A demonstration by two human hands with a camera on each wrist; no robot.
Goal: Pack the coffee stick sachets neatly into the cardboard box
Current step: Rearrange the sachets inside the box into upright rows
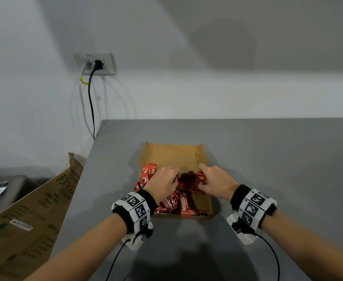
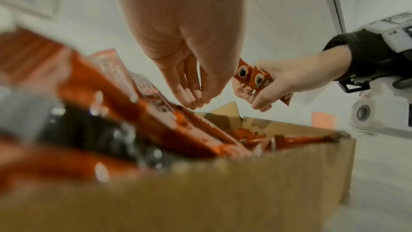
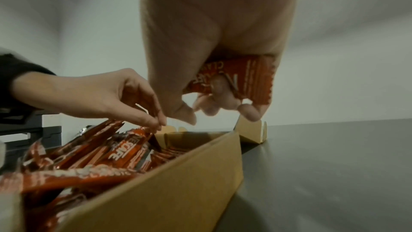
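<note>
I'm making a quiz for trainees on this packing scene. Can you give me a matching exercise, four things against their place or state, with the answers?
Things:
1. right hand
2. left hand
3. cardboard box
4. black plug

Places or states:
A. in the wall socket
B. grips a bunch of red sachets above the box
C. fingers reach down to the loose sachets, touching one sachet's tip
D. lies open on the grey table, far end bare, sachets heaped at the near end

Pairs: 1-B, 2-C, 3-D, 4-A
</note>
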